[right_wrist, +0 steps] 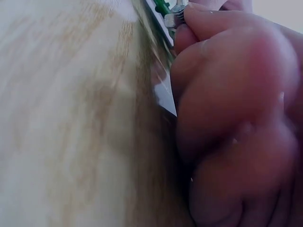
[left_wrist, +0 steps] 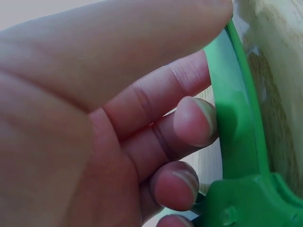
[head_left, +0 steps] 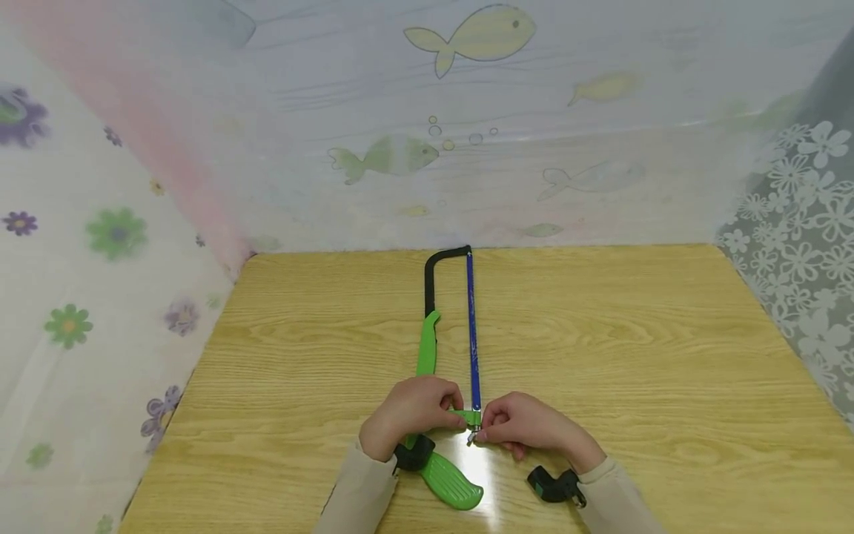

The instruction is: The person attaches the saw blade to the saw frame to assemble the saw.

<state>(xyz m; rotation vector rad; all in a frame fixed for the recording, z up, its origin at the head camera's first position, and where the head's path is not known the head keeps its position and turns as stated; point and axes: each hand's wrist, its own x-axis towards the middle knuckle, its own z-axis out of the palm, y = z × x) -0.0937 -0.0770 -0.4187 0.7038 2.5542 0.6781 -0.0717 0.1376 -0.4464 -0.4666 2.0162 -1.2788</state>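
A hacksaw lies flat on the wooden table, with a green handle (head_left: 450, 480), a black front frame (head_left: 430, 285) and a blue blade (head_left: 474, 334) along its right side. My left hand (head_left: 416, 408) lies over the green frame and pinches the short green arm (left_wrist: 232, 109) near the blade's lower end, thumb on one side and fingers on the other. At that end sits a metal wing nut (head_left: 472, 437). The right hand (head_left: 534, 426) pinches this nut (right_wrist: 173, 20) between thumb and index finger, its other fingers curled below.
The wooden table (head_left: 600, 334) spreads out on both sides of the saw. A curtain with fish drawings (head_left: 487, 33) hangs along the back edge, and flowered sheets (head_left: 70, 326) stand at the sides. Each wrist wears a black camera mount (head_left: 554, 483).
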